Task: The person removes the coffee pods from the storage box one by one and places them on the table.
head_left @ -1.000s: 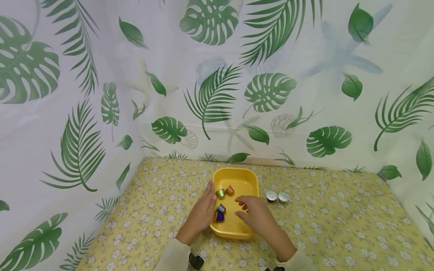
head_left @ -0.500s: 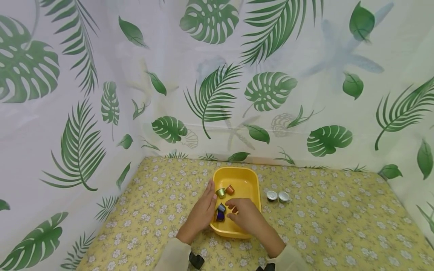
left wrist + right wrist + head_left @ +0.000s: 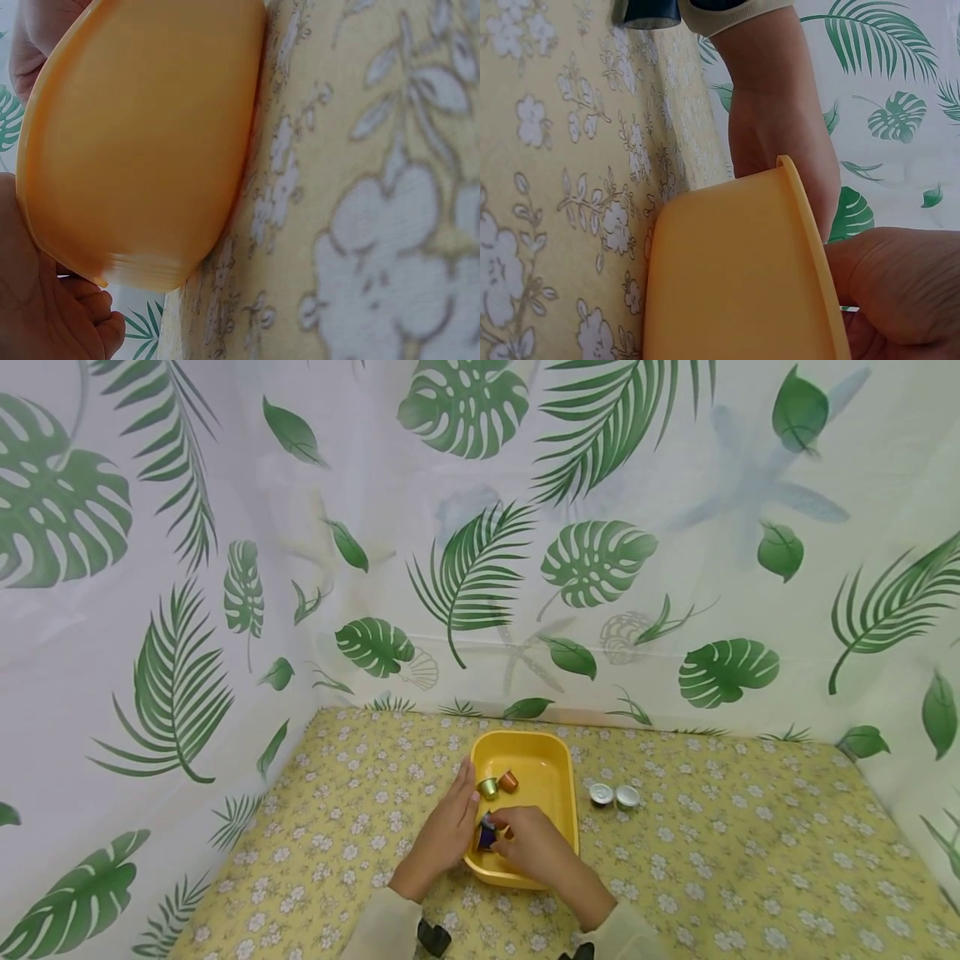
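A yellow plastic tub (image 3: 555,777) sits on the table. My left hand (image 3: 444,831) holds its left side, fingers along the outer wall and thumb over the rim. Inside, my right hand (image 3: 534,843) reaches to the left wall, thumb and fingertips pinching at a dark purple coffee capsule (image 3: 486,838). A grey-blue capsule beside it is mostly covered by the fingers. Farther back in the tub lie a green capsule (image 3: 489,788) and an orange capsule (image 3: 509,781). In the right wrist view the tub wall (image 3: 735,277) hides the right fingertips.
Two capsules with silver lids stand right of the tub, a dark one (image 3: 601,794) and a pale one (image 3: 627,797). A yellow flowered cloth (image 3: 720,860) covers the table. Leaf-printed curtains (image 3: 480,693) rise at the back and sides.
My right hand has moved left and down inside the tub, from over its right part to the purple and grey-blue capsules. The left hand stays in place on the tub.
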{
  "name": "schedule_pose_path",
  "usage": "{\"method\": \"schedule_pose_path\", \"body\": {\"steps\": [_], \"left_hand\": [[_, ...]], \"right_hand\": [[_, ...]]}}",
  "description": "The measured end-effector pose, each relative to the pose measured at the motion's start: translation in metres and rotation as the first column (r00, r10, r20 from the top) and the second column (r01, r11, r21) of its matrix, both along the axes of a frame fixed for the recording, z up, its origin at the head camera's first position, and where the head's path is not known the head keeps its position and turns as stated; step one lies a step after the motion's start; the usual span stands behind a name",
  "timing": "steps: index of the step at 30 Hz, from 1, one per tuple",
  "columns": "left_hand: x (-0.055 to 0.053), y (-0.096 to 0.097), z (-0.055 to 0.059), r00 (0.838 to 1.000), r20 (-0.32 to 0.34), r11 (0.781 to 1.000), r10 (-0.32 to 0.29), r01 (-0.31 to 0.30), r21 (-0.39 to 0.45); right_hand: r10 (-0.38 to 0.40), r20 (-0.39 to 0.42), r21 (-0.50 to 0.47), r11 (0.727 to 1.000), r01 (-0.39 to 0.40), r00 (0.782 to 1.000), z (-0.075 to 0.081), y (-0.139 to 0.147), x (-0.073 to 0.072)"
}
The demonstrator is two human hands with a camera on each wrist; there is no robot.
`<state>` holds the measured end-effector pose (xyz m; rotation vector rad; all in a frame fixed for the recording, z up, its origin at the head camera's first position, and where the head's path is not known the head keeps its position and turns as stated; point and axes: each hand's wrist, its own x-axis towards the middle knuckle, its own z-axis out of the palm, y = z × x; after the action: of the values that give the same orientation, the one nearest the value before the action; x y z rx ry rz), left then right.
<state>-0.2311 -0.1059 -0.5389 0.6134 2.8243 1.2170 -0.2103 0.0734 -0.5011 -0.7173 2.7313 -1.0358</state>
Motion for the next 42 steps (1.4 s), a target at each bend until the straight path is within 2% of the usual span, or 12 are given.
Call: {"method": "schedule_pose_path", "body": {"steps": [15, 26, 35, 42], "left_hand": [[0.000, 0.001, 0.000, 1.000, 0.007, 1.000, 0.006, -0.006, 0.010], [0.001, 0.001, -0.002, 1.000, 0.018, 1.000, 0.000, 0.000, 0.020], [0.000, 0.000, 0.000, 1.000, 0.005, 1.000, 0.003, -0.003, 0.023], [0.000, 0.000, -0.001, 1.000, 0.009, 1.000, 0.003, -0.004, 0.022]], "right_hand": [[0.028, -0.056, 0.033, 0.999, -0.026, 0.998, -0.013, -0.008, -0.005], [0.035, -0.032, 0.063, 0.997, -0.033, 0.999, -0.013, -0.014, -0.009], [0.058, -0.052, 0.056, 0.997, -0.055, 0.997, -0.016, -0.017, -0.011], [0.041, -0.017, 0.077, 0.996, -0.040, 0.999, -0.016, -0.020, -0.011]]}}
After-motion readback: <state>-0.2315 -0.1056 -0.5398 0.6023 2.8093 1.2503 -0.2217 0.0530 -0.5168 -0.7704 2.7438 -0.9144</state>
